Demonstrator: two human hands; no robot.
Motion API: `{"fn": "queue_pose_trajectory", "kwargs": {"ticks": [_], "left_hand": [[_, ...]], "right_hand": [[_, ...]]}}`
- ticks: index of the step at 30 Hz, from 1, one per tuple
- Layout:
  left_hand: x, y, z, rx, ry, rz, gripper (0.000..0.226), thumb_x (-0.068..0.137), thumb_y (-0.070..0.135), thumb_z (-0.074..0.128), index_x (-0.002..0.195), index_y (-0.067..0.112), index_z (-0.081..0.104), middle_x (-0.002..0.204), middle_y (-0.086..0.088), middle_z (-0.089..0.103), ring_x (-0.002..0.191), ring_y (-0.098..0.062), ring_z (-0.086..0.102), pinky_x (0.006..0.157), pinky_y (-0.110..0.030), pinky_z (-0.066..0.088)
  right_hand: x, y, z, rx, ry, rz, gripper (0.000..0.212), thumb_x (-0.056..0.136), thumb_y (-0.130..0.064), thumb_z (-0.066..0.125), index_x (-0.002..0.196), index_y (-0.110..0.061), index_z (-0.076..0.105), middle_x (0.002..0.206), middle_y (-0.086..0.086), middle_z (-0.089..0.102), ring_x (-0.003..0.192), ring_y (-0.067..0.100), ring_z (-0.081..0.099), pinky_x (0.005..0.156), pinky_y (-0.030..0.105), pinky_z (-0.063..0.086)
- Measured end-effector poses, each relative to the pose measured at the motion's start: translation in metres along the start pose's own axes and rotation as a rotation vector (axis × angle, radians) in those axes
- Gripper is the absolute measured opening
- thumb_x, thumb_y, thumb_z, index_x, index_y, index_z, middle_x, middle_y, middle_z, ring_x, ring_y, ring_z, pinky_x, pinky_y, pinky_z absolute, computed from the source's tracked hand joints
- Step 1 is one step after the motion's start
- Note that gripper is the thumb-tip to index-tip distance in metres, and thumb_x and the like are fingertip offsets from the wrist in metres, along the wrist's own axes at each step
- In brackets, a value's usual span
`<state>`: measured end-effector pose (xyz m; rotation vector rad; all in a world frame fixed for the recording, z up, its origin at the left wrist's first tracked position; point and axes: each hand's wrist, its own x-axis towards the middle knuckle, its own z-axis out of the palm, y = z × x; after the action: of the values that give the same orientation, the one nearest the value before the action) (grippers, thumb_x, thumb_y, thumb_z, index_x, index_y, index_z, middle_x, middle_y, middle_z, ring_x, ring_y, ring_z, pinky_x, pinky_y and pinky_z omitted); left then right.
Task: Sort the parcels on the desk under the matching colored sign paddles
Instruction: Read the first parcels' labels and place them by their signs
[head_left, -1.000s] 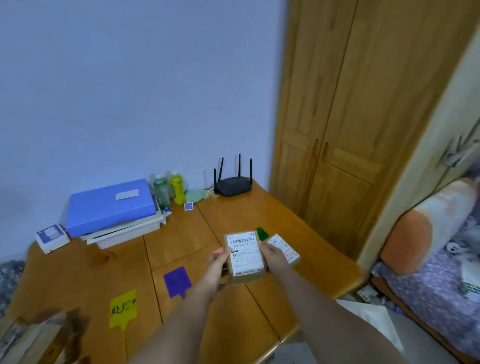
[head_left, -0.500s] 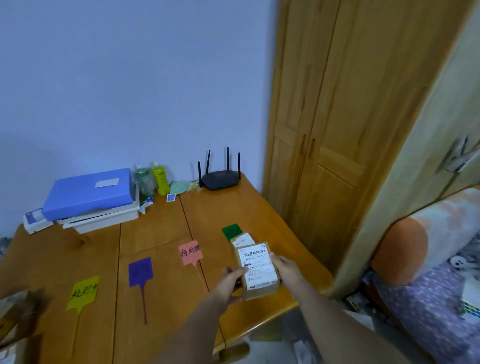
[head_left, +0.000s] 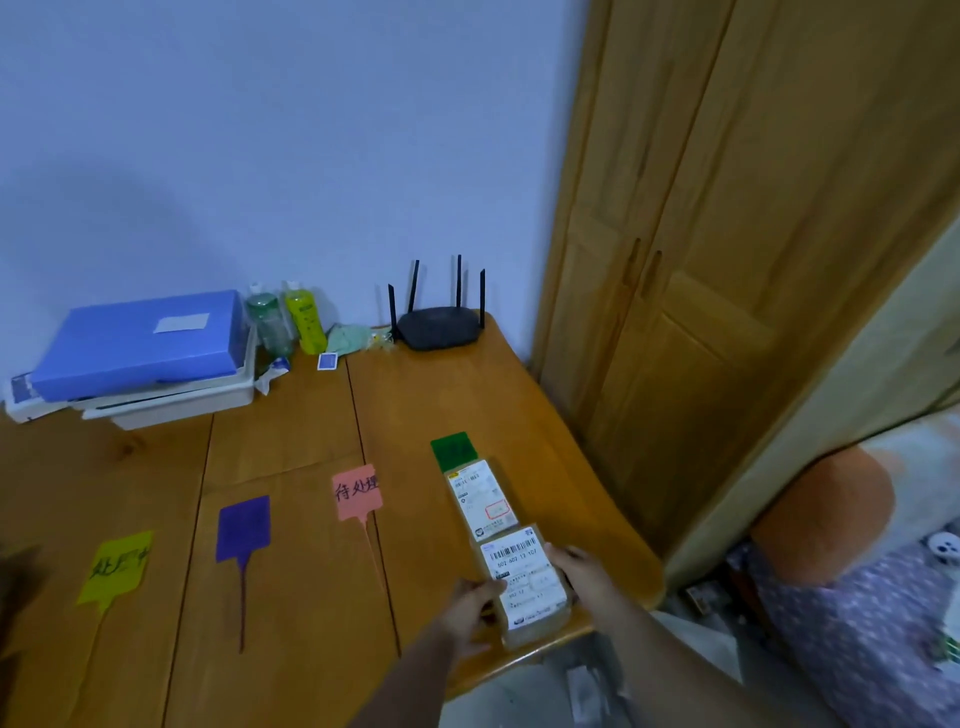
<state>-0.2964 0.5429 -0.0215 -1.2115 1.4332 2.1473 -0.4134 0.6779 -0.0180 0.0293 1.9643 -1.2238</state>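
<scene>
Since half a second back my view has swung left and down a little, and the parcel (head_left: 525, 584) I hold has come nearer the worktop's (head_left: 291, 447) front edge, in line behind the one already sorted. Both hands have it: my left hand (head_left: 474, 609) curls its fingers round the left side, my right hand (head_left: 581, 571) round the right side — neither is slack.

It is a small brown box with a white barcode label facing up. Its long axis runs away from me, toward the green paddle (head_left: 453, 450). Between box and paddle lies the first parcel (head_left: 483, 500), label up, its far end just under the green head. My box almost touches its near end; whether it already rests on the wood I cannot tell.

So the relation that matters — the green sign lies straight ahead and slightly left of my hands, and the row is filling toward me. I judge the step to be setting down here. Pink (head_left: 356, 491), purple (head_left: 243, 528) and yellow (head_left: 115, 567) paddles lie further left, nothing under them.
</scene>
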Motion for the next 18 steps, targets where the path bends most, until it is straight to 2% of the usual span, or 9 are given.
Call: {"fn": "queue_pose_trajectory", "kwargs": {"ticks": [3,5,7,10,12,15,18], "left_hand": [[0.014,0.002,0.001,-0.006,0.007,-0.063,0.051,0.088,0.030,0.064,0.129,0.020,0.036,0.143,-0.010,0.043,0.131,-0.031,0.043,0.092,-0.044,0.043],[0.021,0.004,0.001,-0.020,0.017,-0.099,0.057,0.088,0.027,0.065,0.135,0.017,0.034,0.145,-0.011,0.041,0.132,-0.032,0.041,0.097,-0.045,0.041],[0.031,0.004,0.003,0.005,0.014,-0.085,0.054,0.090,0.027,0.062,0.135,0.013,0.037,0.141,-0.011,0.045,0.130,-0.032,0.044,0.101,-0.046,0.041],[0.035,0.004,0.007,-0.001,0.036,-0.100,0.032,0.095,0.022,0.055,0.122,0.010,0.044,0.130,-0.009,0.051,0.129,-0.032,0.045,0.099,-0.041,0.039],[0.042,0.003,0.008,-0.024,0.063,-0.091,0.038,0.094,0.023,0.055,0.129,0.010,0.045,0.130,-0.010,0.053,0.125,-0.031,0.048,0.104,-0.044,0.039],[0.050,0.002,0.013,-0.086,0.098,-0.092,0.039,0.095,0.019,0.054,0.132,0.012,0.044,0.116,-0.009,0.059,0.110,-0.029,0.055,0.096,-0.043,0.045],[0.055,0.001,0.021,-0.149,0.122,-0.078,0.035,0.096,0.017,0.051,0.130,0.012,0.042,0.120,-0.011,0.057,0.116,-0.031,0.054,0.101,-0.045,0.044]], "right_hand": [[0.015,0.002,-0.001,-0.028,-0.026,0.068,0.030,0.094,-0.041,0.049,0.098,-0.019,0.069,0.095,0.002,0.075,0.090,0.020,0.071,0.085,0.038,0.054],[0.022,0.003,0.000,-0.026,-0.048,0.093,0.030,0.094,-0.039,0.049,0.100,-0.017,0.069,0.089,0.001,0.075,0.085,0.019,0.070,0.075,0.033,0.055],[0.028,0.003,0.000,-0.021,-0.080,0.119,0.029,0.096,-0.037,0.047,0.093,-0.018,0.069,0.084,-0.001,0.073,0.079,0.016,0.069,0.064,0.027,0.050],[0.040,0.003,0.000,-0.035,-0.137,0.166,0.030,0.096,-0.037,0.045,0.095,-0.018,0.069,0.091,0.000,0.073,0.082,0.015,0.069,0.063,0.026,0.048],[0.048,0.001,0.002,-0.028,-0.159,0.181,0.028,0.096,-0.035,0.046,0.098,-0.017,0.066,0.093,0.000,0.070,0.083,0.015,0.066,0.063,0.026,0.047],[0.065,0.003,-0.001,-0.054,-0.175,0.230,0.022,0.094,-0.036,0.049,0.103,-0.020,0.062,0.101,0.001,0.067,0.094,0.020,0.062,0.073,0.031,0.045],[0.075,0.008,-0.006,-0.057,-0.188,0.250,0.036,0.090,-0.041,0.056,0.119,-0.020,0.058,0.120,0.006,0.063,0.111,0.027,0.057,0.080,0.036,0.045]]}}
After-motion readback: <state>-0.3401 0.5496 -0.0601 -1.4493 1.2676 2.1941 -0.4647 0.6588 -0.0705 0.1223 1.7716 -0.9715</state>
